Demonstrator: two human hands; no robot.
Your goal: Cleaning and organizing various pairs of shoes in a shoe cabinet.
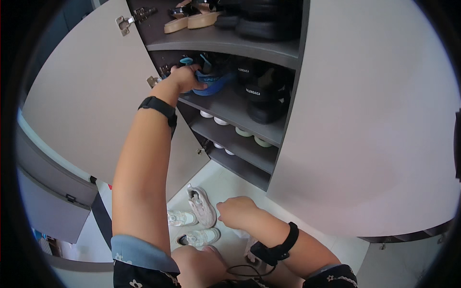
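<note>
My left hand [186,79] reaches into the middle shelf of a shoe cabinet and is closed on a blue shoe [210,86], thumb against its near side. Bright blue and dark parts of the pair show behind my fingers; the rest is hidden. To the right on that shelf stand black shoes [264,98] with white print. Lower down, my right hand [237,212] hangs above the floor, fingers curled into a loose fist, nothing visible in it. Close by on the floor lie a whitish sneaker [201,206] and more white sneakers [200,237].
The cabinet's left door [91,91] stands swung out on metal hinges; a pale panel [374,120] is on the right. Tan-soled sandals [199,21] and black shoes sit on the upper shelf. White and pale green shoe tips [244,132] show below. A dark cable [249,273] lies near my legs.
</note>
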